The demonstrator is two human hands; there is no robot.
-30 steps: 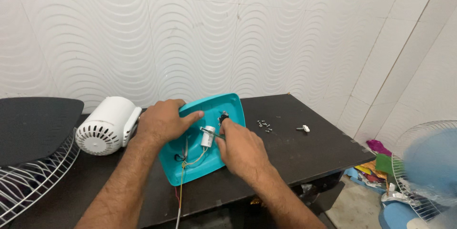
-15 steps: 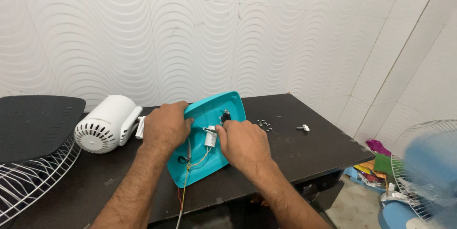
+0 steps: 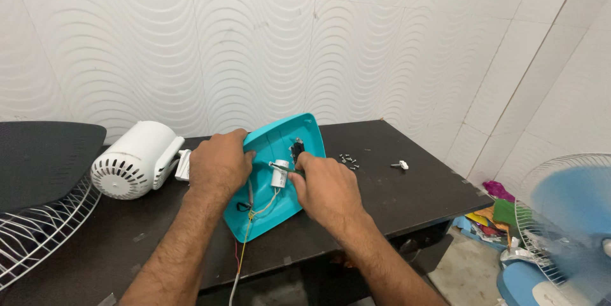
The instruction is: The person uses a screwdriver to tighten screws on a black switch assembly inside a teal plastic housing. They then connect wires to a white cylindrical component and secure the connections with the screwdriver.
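Both hands — left hand (image 3: 219, 165), right hand (image 3: 326, 186) — grip the teal cover (image 3: 307, 133).

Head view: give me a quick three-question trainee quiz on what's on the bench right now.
1. True or false: the left hand grips the edge of the teal plastic cover.
2. Which thing lies at the left of the dark table? A) white motor housing B) a red bucket C) a laptop
3. Fill in: the right hand pinches at a small white ______ part inside the cover.

Key: 1 true; 2 A; 3 cylindrical.
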